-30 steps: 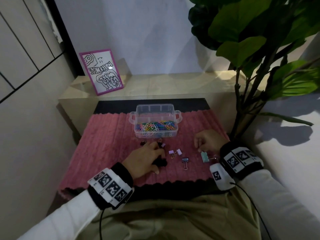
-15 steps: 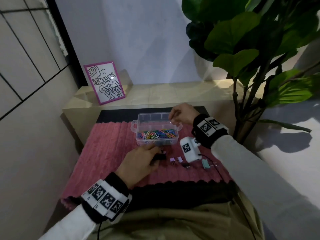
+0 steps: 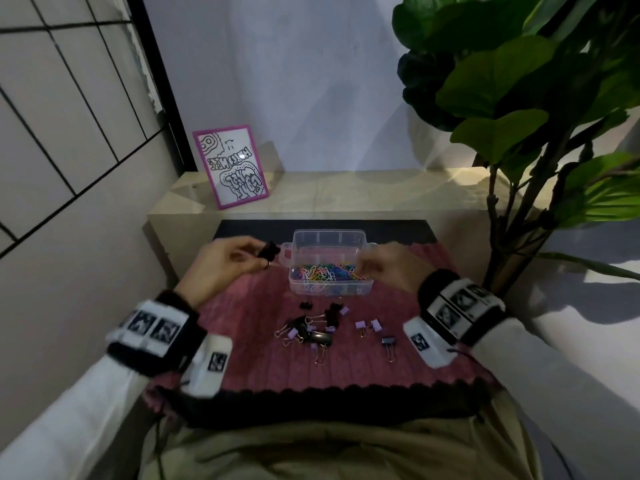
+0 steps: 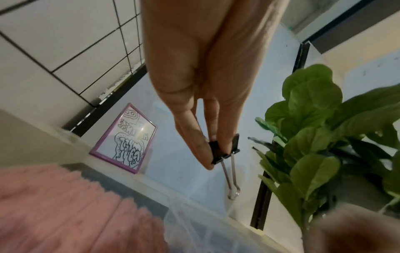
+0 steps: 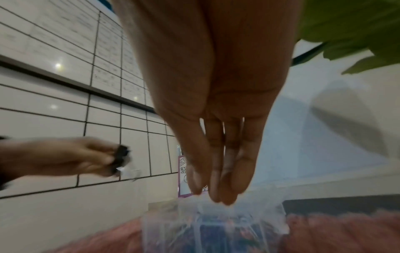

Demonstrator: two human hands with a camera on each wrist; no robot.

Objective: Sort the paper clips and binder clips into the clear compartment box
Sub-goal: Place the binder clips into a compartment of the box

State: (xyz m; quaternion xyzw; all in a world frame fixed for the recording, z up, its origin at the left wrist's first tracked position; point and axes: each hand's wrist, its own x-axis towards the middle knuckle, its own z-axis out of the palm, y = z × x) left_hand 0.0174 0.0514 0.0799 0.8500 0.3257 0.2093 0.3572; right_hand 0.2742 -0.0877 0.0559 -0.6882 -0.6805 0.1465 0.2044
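The clear compartment box (image 3: 329, 233) stands on the pink mat (image 3: 242, 344), its near compartment full of coloured paper clips (image 3: 325, 273). Just left of the box, my left hand (image 3: 265, 258) is raised and pinches a black binder clip (image 3: 270, 251). In the left wrist view the fingertips (image 4: 203, 154) squeeze that binder clip (image 4: 225, 151), whose wire handles hang down. My right hand (image 3: 362, 268) hovers at the box's right side, its straight fingers (image 5: 225, 188) close together over the box (image 5: 212, 227), with nothing visible in them. Several black and lilac binder clips (image 3: 311, 329) lie on the mat.
A low ledge (image 3: 363, 192) runs behind the mat, with a purple-framed drawing (image 3: 230, 166) leaning on the wall. A large leafy plant (image 3: 512, 133) rises on the right. A tiled wall (image 3: 62, 133) closes off the left side.
My left hand has risen from the mat to the box's left side with the black binder clip. The right hand has come back from the box's far right corner to its near right side.
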